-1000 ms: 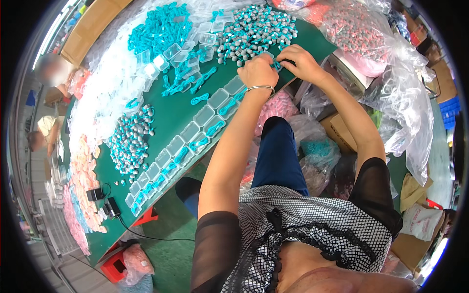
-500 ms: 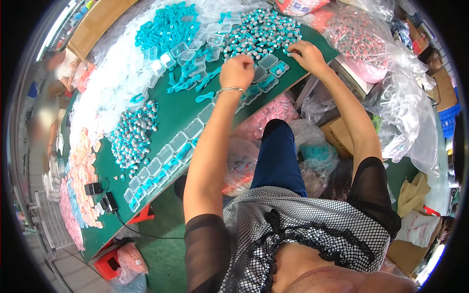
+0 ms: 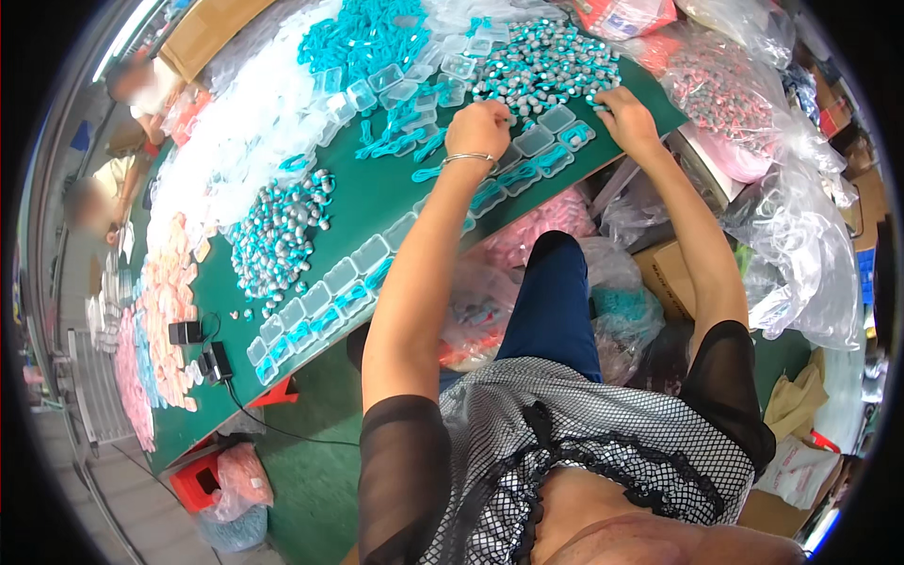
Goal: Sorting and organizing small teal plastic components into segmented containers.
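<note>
Head view: the left hand (image 3: 478, 127), a thin silver bangle (image 3: 468, 158) on its wrist, rests on the green felt-covered tabletop (image 3: 377, 202) with its knuckles curled under; whether its grip is together on anything cannot be told, since the fingertips are hidden. It lies just beside a row of small clear plastic boxes (image 3: 541, 141), some of which hold teal cords. The right hand (image 3: 626, 118) lies flat at the near edge of a heap of small grey-and-teal pieces (image 3: 546, 61), fingers spread, its grip apart and touching the pieces. A loose scatter of teal cords (image 3: 400, 141) lies to the left of the left hand. Farther left sits a second heap of grey-and-teal pieces (image 3: 278, 235), and another row of clear boxes (image 3: 320, 306) runs along the tabletop's near edge. Clear plastic bags (image 3: 800, 235) crowd the right side.
</note>
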Available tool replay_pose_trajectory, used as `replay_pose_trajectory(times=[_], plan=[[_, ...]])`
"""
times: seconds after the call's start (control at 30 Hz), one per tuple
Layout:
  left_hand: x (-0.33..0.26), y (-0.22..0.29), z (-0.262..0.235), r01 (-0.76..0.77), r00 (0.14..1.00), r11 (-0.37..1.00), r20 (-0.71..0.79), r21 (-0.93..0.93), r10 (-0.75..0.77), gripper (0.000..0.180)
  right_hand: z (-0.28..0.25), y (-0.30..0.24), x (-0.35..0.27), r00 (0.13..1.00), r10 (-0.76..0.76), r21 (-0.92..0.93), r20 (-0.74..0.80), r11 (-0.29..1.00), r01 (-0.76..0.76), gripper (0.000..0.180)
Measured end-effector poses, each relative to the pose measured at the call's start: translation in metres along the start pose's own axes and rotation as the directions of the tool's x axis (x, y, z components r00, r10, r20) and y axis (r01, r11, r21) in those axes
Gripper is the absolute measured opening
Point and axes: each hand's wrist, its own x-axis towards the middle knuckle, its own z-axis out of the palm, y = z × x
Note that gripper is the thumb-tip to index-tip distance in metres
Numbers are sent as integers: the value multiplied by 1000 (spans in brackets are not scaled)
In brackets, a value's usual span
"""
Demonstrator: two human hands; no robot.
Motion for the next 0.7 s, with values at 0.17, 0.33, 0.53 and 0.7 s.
replay_pose_trajectory(times=[0.17, 0.33, 0.53, 0.7], plan=[[-19, 13, -25, -143, 990, 981, -10, -129, 143, 12, -2, 19, -8, 986, -151, -2, -74, 988, 151, 22], [-61, -4, -97, -87, 996, 986, 0, -145, 88, 16, -2, 16, -6, 981, -185, 63, -56, 980, 188, 24], [-93, -38, -129, 42, 999, 983, 19, -177, -40, 14, -1, 10, -6, 995, -93, 205, -33, 974, 98, 27], [-95, -31, -116, 55, 996, 975, 74, -215, -40, 16, -8, 11, -10, 997, -69, 224, -37, 972, 76, 27]])
